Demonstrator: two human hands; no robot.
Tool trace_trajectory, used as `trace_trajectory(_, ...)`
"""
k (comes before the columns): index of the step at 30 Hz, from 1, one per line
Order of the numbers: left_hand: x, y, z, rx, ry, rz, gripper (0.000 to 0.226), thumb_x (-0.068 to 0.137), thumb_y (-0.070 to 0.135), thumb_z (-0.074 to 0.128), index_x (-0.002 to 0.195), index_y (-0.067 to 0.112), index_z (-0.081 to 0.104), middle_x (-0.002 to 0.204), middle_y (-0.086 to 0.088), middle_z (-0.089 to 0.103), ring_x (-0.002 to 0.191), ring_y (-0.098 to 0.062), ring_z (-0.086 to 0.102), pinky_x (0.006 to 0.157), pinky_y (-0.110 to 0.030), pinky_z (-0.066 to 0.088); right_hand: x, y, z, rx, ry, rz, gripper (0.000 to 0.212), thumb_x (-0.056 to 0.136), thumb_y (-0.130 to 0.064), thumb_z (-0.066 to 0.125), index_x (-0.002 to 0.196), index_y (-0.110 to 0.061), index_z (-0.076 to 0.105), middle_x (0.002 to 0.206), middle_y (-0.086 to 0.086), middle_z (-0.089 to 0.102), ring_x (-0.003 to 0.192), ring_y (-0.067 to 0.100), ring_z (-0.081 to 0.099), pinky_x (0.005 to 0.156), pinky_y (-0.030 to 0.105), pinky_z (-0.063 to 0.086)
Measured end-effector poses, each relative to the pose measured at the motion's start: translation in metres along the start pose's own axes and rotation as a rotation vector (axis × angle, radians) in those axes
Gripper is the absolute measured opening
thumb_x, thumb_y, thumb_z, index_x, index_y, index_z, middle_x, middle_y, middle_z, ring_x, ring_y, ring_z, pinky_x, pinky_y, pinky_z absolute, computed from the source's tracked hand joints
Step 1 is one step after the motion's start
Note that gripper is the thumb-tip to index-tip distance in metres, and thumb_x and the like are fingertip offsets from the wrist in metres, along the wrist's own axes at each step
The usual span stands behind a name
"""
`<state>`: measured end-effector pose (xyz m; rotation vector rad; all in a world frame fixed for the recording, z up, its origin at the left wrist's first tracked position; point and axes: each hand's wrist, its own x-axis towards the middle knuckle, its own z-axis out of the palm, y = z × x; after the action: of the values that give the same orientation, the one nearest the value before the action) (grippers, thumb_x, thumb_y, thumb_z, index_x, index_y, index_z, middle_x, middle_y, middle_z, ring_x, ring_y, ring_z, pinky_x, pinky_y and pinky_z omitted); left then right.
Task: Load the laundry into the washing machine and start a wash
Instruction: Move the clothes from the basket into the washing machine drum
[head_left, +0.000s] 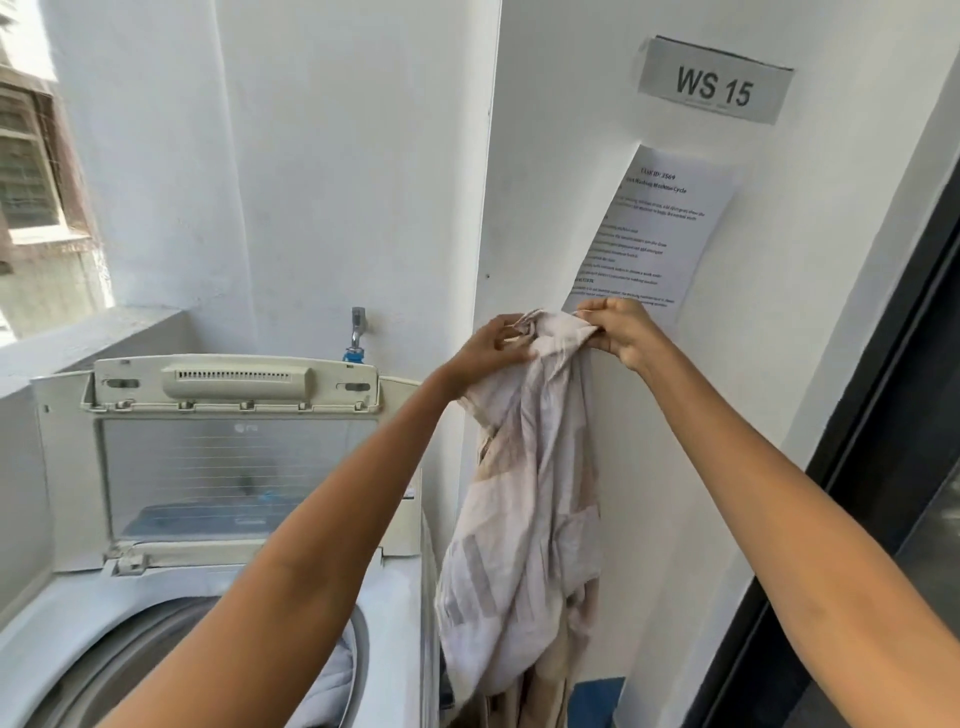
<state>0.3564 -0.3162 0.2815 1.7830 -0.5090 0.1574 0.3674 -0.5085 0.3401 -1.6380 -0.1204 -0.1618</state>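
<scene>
Risk noted: we held the striped garment (524, 467) bunched between left hand (493, 345) and right hand (621, 330), beside the open washing machine (395, 613); its hanging tail could snag the rim.

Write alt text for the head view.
Both hands, left hand and right hand, grip the top of a pale striped garment hanging beside a top-loading washing machine with its lid raised. Light laundry already lies in the drum.
</scene>
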Motion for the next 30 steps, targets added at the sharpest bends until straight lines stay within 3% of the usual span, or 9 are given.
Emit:
trace_trajectory(3,-0.006,-0.010,0.012,0.204,-0.115,-0.048,0.081,0.077,0.012,0.078,0.142,0.010,0.031,0.137,-0.003,0.044,0.125,-0.012,0.043,0.107,-0.028,0.036,-0.001,-0.007,0.019,0.094,0.022,-0.068,0.021,0.090,0.001,0.057,0.078,-0.016,0.056,0.078,0.002,0.058,0.069,0.009,0.056,0.051,0.017,0.054)
trace_trajectory(7,-0.004,-0.008,0.024,0.365,0.401,-0.024,0.005,0.078,0.006,0.062,0.078,0.008,0.057,0.078,-0.013,0.060,0.075,-0.026,0.052,0.068,-0.033,0.040,-0.006,0.002,0.037,0.053,0.014,-0.160,0.009,0.089,-0.008,0.062,0.089,-0.016,0.059,0.092,0.007,0.060,0.073,0.010,0.060,0.064,0.024,0.053)
trace_trajectory(8,-0.005,-0.007,0.025,0.317,0.490,-0.022,0.012,0.076,0.004,0.055,0.067,0.010,0.052,0.068,-0.015,0.056,0.067,-0.028,0.048,0.062,-0.031,0.035,-0.010,0.007,0.037,0.022,-0.005,-0.205,0.009,0.089,-0.012,0.064,0.097,-0.015,0.059,0.093,0.008,0.061,0.071,0.007,0.063,0.061,0.022,0.054)
trace_trajectory(12,-0.011,0.002,0.016,0.206,0.620,-0.028,0.013,0.076,0.008,0.053,0.070,0.006,0.064,0.073,-0.019,0.066,0.069,-0.031,0.057,0.057,-0.030,0.032,-0.027,0.053,0.025,-0.079,-0.081,-0.249,0.058,0.085,-0.026,0.069,0.135,-0.019,0.040,0.113,0.009,0.060,0.090,0.011,0.065,0.071,0.023,0.054)
trace_trajectory(16,-0.020,0.027,-0.020,0.163,0.705,0.045,0.016,0.070,0.005,0.047,0.067,0.005,0.063,0.069,-0.022,0.062,0.061,-0.021,0.045,0.055,-0.029,0.029,-0.064,0.137,0.026,-0.646,-0.310,0.046,0.102,0.075,-0.035,0.078,0.152,-0.018,0.013,0.148,0.012,0.034,0.127,0.027,0.046,0.098,0.031,0.043)
trace_trajectory(19,-0.027,0.046,-0.047,0.102,0.794,0.096,0.018,0.070,-0.005,0.048,0.066,0.005,0.063,0.073,-0.023,0.063,0.057,-0.020,0.044,0.052,-0.026,0.029,-0.095,0.185,0.050,-0.829,-0.360,0.149,0.070,0.079,-0.046,0.071,0.138,-0.020,0.044,0.124,0.005,0.060,0.103,0.020,0.063,0.084,0.028,0.050)
trace_trajectory(21,-0.035,0.055,-0.066,0.082,0.813,0.119,0.020,0.070,-0.006,0.049,0.065,0.007,0.063,0.067,-0.021,0.062,0.058,-0.016,0.042,0.055,-0.026,0.029,-0.105,0.190,0.074,-0.828,-0.244,0.077,0.030,0.086,-0.045,0.061,0.101,-0.019,0.065,0.090,0.001,0.069,0.084,0.021,0.068,0.071,0.033,0.053)
trace_trajectory(25,-0.056,0.069,-0.115,0.088,0.853,0.125,0.021,0.070,-0.007,0.046,0.059,0.011,0.051,0.052,0.003,0.036,0.061,-0.014,0.034,0.056,-0.028,0.025,-0.109,0.149,0.118,-0.817,-0.011,-0.107,0.022,0.093,-0.028,0.051,0.081,-0.016,0.065,0.089,0.010,0.070,0.090,0.030,0.065,0.061,0.031,0.038)
trace_trajectory(30,-0.074,0.118,-0.167,0.070,0.894,0.214,0.032,0.071,-0.007,0.045,0.053,0.018,0.040,0.051,0.007,0.034,0.058,-0.013,0.033,0.051,-0.028,0.023,-0.120,0.060,0.186,-0.344,0.070,-0.332,0.024,0.090,-0.008,0.049,0.069,-0.013,0.059,0.074,0.007,0.061,0.071,0.017,0.053,0.064,0.032,0.038)
